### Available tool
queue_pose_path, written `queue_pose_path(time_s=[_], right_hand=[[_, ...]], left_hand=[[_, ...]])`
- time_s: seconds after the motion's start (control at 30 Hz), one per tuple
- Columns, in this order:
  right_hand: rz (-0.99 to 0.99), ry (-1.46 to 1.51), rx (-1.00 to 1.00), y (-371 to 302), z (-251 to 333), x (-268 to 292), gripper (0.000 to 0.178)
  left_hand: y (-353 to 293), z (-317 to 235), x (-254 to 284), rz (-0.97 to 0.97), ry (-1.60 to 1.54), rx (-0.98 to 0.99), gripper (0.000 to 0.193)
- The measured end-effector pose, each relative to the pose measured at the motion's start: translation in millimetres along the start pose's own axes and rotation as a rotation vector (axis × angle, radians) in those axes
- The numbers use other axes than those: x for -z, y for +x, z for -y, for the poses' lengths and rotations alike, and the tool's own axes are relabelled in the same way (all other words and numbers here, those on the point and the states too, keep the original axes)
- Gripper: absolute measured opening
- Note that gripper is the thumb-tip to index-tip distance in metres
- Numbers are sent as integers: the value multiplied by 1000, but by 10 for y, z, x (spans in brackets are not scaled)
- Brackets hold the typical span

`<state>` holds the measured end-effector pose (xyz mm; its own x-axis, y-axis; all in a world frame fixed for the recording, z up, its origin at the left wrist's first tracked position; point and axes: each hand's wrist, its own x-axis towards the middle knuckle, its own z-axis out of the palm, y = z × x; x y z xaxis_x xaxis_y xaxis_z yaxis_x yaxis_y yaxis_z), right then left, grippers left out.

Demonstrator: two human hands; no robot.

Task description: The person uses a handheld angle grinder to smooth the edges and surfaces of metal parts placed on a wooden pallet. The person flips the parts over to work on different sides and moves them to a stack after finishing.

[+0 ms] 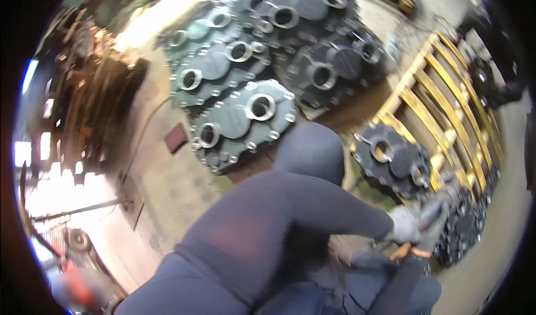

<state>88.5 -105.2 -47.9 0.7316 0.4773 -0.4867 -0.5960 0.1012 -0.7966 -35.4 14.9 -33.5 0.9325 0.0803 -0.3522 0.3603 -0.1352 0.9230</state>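
Note:
A co-worker in dark clothes and a dark hood [312, 153] bends across the middle of the view. The co-worker's pale gloved hand [405, 224] reaches right. Beside it is a gloved hand that I take for my right hand [434, 230], on a black sleeve with an orange cuff. Blur and overlap hide its fingers and anything they hold. It is close to a dark cast-metal housing [399, 167] with two round openings, and to another dark housing [460, 228] lower right. I cannot make out my left hand.
Several grey-green and dark housings [243, 114] stand in rows at the top. Yellow slatted pallets [441, 97] lie at right, with a person in dark clothes [494, 53] beyond. Stacked brown boards [92, 103] fill the left. A small dark red block [176, 138] lies on the floor.

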Motion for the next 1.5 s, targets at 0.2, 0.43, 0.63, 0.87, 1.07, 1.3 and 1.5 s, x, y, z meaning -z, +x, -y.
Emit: queue_pose_path(time_s=[0.2, 0.43, 0.63, 0.87, 1.07, 1.3, 1.5], right_hand=[[117, 67, -145, 140, -16, -263, 56], [194, 11, -191, 106, -128, -381, 78], [223, -134, -430, 356, -105, -489, 56], [184, -428, -457, 764, -317, -731, 51], [156, -571, -477, 1018, -401, -830, 50], [125, -554, -533, 1293, -460, -721, 45], [141, -617, -536, 1350, -460, -875, 41]], left_hand=[[-147, -54, 174, -15, -79, 68, 99], [-230, -8, 237, -7, -84, 184, 99], [-293, -127, 461, 16, 488, -39, 60], [-250, -469, 486, 191, 808, -502, 14], [-246, -409, 473, 129, 737, -557, 13], [-251, -399, 535, 115, 714, -545, 10], [-259, -367, 579, 72, 692, -558, 10]])
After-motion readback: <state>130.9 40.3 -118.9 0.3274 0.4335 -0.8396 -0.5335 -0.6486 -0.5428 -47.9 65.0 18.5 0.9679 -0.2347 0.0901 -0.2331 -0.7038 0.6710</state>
